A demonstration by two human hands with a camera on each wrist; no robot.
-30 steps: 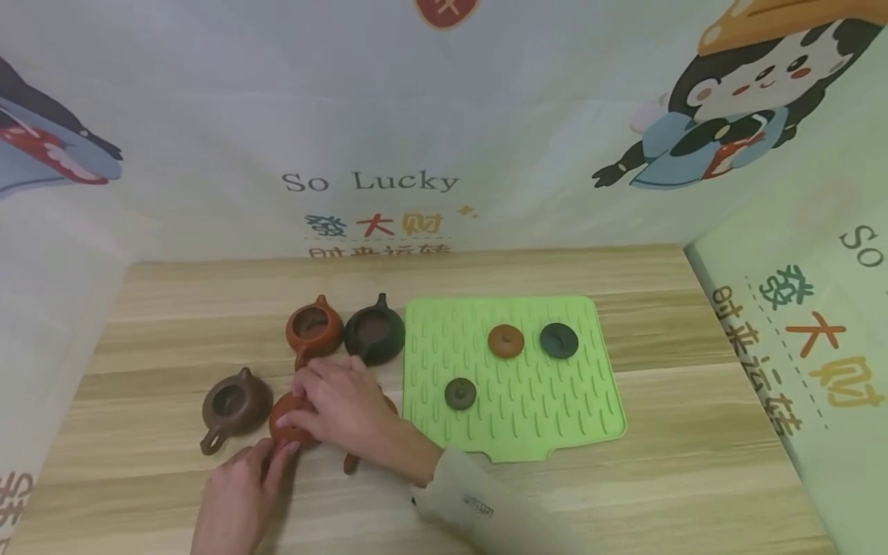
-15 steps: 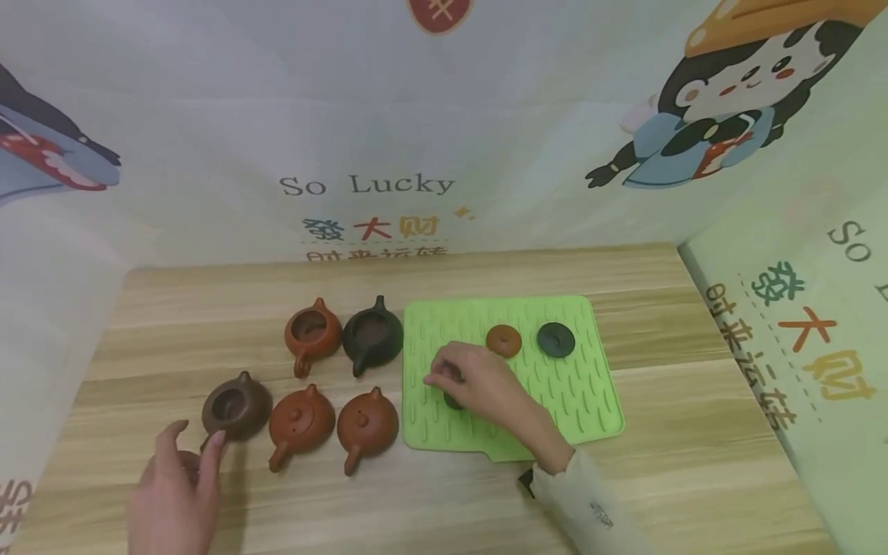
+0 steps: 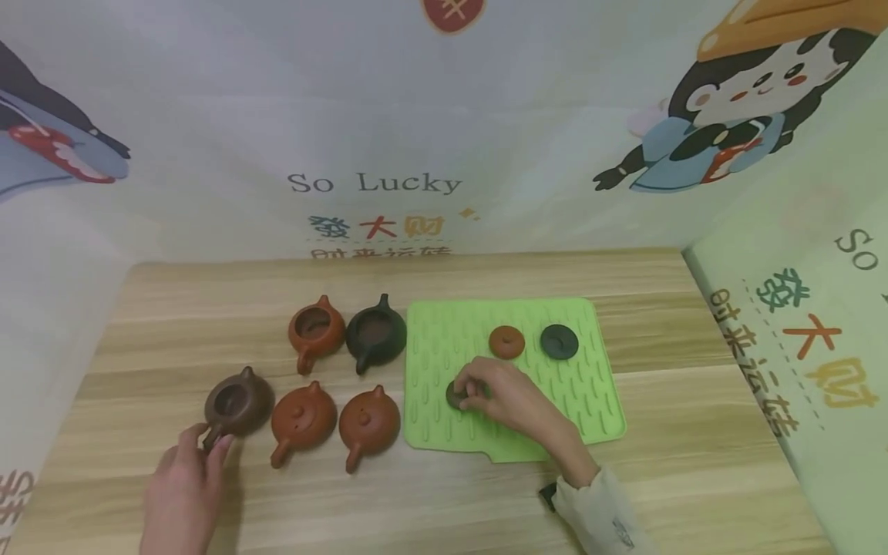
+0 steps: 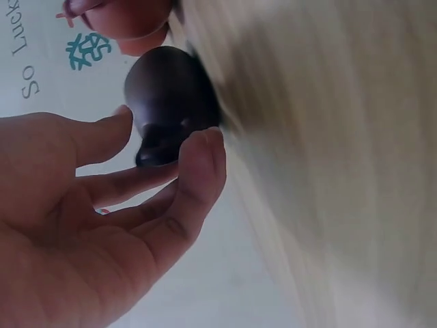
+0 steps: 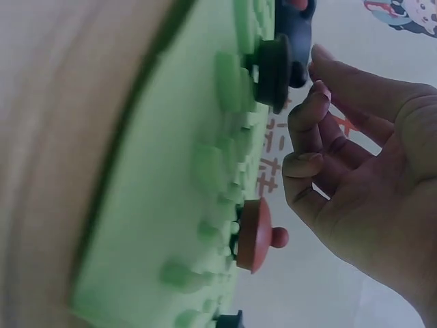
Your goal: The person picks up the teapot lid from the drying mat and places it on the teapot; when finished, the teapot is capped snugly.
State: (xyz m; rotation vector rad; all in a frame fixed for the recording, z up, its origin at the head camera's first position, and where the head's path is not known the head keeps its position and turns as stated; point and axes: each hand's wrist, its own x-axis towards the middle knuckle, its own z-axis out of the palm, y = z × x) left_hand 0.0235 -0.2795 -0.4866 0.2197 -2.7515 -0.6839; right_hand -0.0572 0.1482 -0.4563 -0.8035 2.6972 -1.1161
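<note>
In the head view my left hand [image 3: 182, 482] is at the handle of a lidless dark brown teapot [image 3: 243, 406]. Its thumb and fingers lie on either side of the handle [image 4: 158, 145], without a clear pinch. My right hand [image 3: 509, 395] hovers over a small dark brown lid [image 3: 455, 396] on a green mat [image 3: 430, 324]. In the right wrist view the thumb and index fingertips stand close to the knob of that lid [image 5: 273, 74], with a slight gap, and the other fingers are bent.
Two lidded reddish teapots, one left [image 3: 303, 418] and one right [image 3: 370, 422], stand beside the brown one. Behind are a lidless orange teapot [image 3: 315, 330] and a lidless black teapot [image 3: 376, 335]. The mat also bears an orange lid [image 3: 507, 341] and a black lid [image 3: 559, 341].
My hands have left the left reddish teapot, whose lid now shows in place. The right hand went right to the small dark lid; the left went left, then closer to the brown teapot's handle.
</note>
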